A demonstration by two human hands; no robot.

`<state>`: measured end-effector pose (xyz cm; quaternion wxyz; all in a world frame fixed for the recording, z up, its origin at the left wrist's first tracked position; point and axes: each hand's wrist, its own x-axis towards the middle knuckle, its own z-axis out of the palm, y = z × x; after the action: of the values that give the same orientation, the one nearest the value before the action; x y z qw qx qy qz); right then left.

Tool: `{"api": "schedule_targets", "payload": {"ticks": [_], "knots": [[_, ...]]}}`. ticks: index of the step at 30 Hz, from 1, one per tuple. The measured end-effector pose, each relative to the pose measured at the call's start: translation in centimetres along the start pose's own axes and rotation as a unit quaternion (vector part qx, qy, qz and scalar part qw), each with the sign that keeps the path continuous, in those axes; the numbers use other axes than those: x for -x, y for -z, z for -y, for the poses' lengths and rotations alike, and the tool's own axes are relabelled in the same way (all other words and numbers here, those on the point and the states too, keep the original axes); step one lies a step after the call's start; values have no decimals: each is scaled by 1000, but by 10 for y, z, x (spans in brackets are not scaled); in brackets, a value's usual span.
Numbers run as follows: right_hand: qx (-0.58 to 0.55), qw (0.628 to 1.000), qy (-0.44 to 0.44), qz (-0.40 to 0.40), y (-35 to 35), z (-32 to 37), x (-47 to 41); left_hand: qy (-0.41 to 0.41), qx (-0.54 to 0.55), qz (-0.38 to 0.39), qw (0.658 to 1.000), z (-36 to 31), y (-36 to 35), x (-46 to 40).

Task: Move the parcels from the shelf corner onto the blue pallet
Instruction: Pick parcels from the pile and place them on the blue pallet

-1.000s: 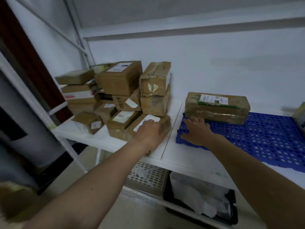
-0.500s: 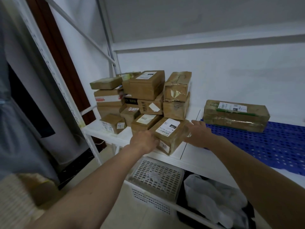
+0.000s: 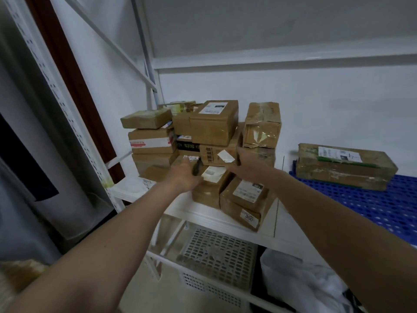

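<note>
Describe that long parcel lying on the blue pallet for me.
The long parcel is a flat brown cardboard box wrapped in shiny clear tape, somewhat creased. A white printed label and a green strip sit on top. It lies lengthwise at the back left of the blue pallet, near the wall. Neither hand touches it.

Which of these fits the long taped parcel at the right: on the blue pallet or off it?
On it. The long taped parcel lies flat across the blue pallet at its back, apart from the parcels piled in the shelf corner.
</note>
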<state>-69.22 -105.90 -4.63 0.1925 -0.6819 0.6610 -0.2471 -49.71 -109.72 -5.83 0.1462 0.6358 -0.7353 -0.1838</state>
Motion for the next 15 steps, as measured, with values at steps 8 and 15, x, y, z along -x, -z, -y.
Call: {"api": "schedule_targets", "payload": {"ticks": [8,15], "knots": [[-188,974,-94,-86,11,50,-90,-69,157,31,985,9,54,-96],[-288,928,-177,-155,1,50,-129,-118,256,101,954,5,57,-146]]}}
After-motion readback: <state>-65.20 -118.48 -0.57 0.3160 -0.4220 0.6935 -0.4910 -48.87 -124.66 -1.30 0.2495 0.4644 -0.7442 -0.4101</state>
